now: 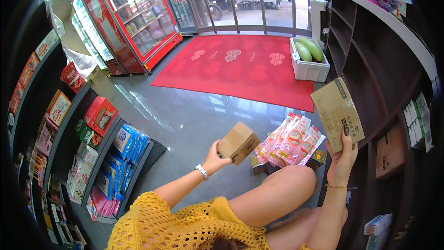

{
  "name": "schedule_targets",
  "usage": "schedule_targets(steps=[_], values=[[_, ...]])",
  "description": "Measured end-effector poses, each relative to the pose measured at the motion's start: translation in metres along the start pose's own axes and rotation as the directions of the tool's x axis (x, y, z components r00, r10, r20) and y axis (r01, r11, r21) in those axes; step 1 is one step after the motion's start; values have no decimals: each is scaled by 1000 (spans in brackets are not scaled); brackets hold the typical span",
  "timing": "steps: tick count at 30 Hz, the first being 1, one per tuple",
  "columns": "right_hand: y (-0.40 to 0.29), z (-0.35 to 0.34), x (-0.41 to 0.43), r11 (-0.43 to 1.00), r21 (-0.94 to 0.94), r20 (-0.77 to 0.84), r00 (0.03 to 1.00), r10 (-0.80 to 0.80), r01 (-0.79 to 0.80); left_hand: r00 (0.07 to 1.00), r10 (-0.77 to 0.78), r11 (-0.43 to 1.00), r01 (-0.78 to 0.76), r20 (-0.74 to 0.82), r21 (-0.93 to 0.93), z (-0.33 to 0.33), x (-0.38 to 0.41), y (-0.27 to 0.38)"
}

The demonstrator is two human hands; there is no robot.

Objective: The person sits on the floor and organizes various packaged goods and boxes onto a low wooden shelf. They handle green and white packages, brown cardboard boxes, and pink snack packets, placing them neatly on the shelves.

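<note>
My left hand (214,161) grips a small plain cardboard box (238,142) in front of me, above the grey tiled floor. The box is slightly blurred. On the right, my right hand (343,161) holds a larger cardboard box (338,111) upright and tilted, with printed drawings and writing on its face. That box is in front of the dark wooden shelf unit (367,73). Between the two hands, beyond my knee, several pink plastic packets (288,140) are piled on a dark patterned carton (316,159), which they partly hide.
A white foam crate (311,71) with large green gourds (310,49) stands on the red mat (229,66) by the glass doors. Stocked shelves (83,111) run along my left. A red drinks fridge (138,24) stands behind them. A brown carton (390,152) sits in the right shelf unit.
</note>
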State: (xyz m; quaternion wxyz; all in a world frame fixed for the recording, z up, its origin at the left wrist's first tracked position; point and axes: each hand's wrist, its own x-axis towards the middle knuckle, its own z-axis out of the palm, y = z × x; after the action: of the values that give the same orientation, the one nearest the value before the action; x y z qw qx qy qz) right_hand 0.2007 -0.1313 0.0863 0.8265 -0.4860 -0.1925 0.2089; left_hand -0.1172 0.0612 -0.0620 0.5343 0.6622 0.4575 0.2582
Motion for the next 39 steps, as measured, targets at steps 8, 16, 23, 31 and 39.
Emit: schedule_targets(steps=[8,16,23,31,39], values=[[-27,-48,-17,954,-83,-133,945,-299,290,861,389,910,-302,329,-286,73,21,154],[-61,-78,-78,780,-378,-160,795,-585,498,459,593,775,-550,662,-312,177,18,224],[-87,-92,-102,790,-443,-228,799,-556,424,234,447,789,-558,863,-257,242,9,273],[-92,-112,-91,957,-59,-382,879,-285,284,134,317,843,-493,939,-215,268,21,273],[-100,-132,-87,913,-224,-497,766,-408,342,170,278,901,-387,945,-196,280,33,271]])
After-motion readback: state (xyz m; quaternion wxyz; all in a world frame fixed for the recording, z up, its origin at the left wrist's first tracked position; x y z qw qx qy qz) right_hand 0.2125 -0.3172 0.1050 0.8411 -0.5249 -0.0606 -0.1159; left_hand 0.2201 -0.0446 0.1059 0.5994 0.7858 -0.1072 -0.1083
